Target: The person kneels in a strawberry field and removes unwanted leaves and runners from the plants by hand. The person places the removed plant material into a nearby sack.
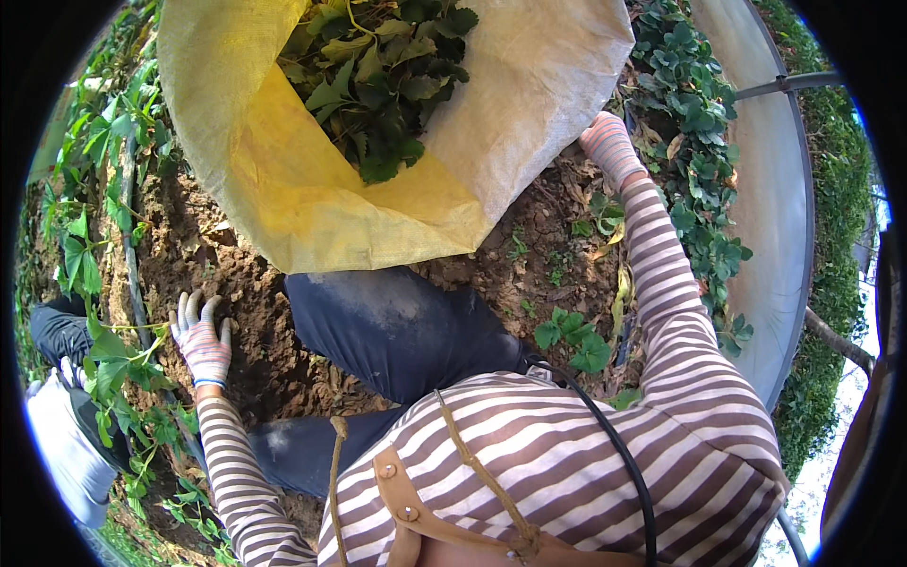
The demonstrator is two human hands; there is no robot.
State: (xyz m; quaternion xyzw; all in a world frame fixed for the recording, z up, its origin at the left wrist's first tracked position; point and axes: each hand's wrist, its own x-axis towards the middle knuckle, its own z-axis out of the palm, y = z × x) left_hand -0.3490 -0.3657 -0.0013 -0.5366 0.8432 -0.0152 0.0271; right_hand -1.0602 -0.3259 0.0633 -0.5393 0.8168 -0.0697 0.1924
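Observation:
A large yellowish woven sack (354, 237) stands before me with its mouth open and its rim folded outward. Cut strawberry leaves (390, 78), green and some darker, fill its inside. My right hand (611, 145), in a striped knit glove, is up against the sack's right edge; its fingertips are hidden there, so I cannot tell whether it grips the cloth. On the left, my left hand (201, 340) wears a matching glove with grey fingers. Its fingers are spread over the brown soil (248, 312), beside a leafy strawberry plant (117, 361), and hold nothing.
Strawberry plants (691, 127) line the right side, along a pale plastic sheet (769, 191) and a metal pipe (793, 81). A hose (131, 262) runs through the left row. Another person (67, 432) in light clothing is low at the far left. My bent knee (368, 319) is below the sack.

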